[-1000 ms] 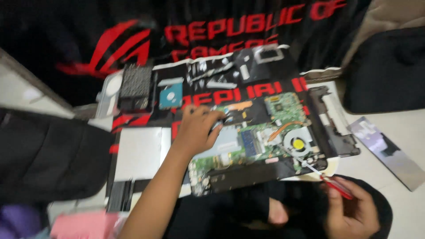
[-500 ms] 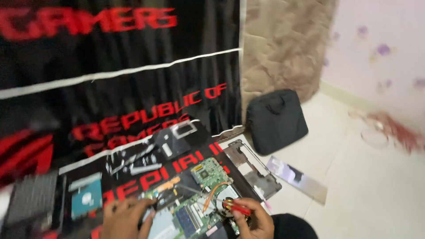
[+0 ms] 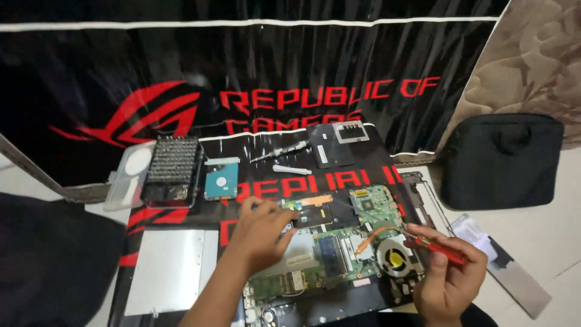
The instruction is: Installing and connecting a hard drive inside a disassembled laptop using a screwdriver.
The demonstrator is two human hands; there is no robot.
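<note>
The left hand (image 3: 261, 233) is resting on the motherboard (image 3: 330, 248), fingers curled loosely and pressing down near its upper left edge — gripping nothing. The right hand (image 3: 448, 278) is closing around a red screwdriver (image 3: 437, 248), its tip pointing toward the copper heat pipe (image 3: 378, 235) just above the fan (image 3: 396, 259). The board is lying on a black-and-red mat (image 3: 181, 212). Beyond it are sitting a hard drive (image 3: 220, 178), a bit set (image 3: 172, 166) and a black cover (image 3: 330, 148) — a black bag (image 3: 502, 160) is lying well to the right.
</note>
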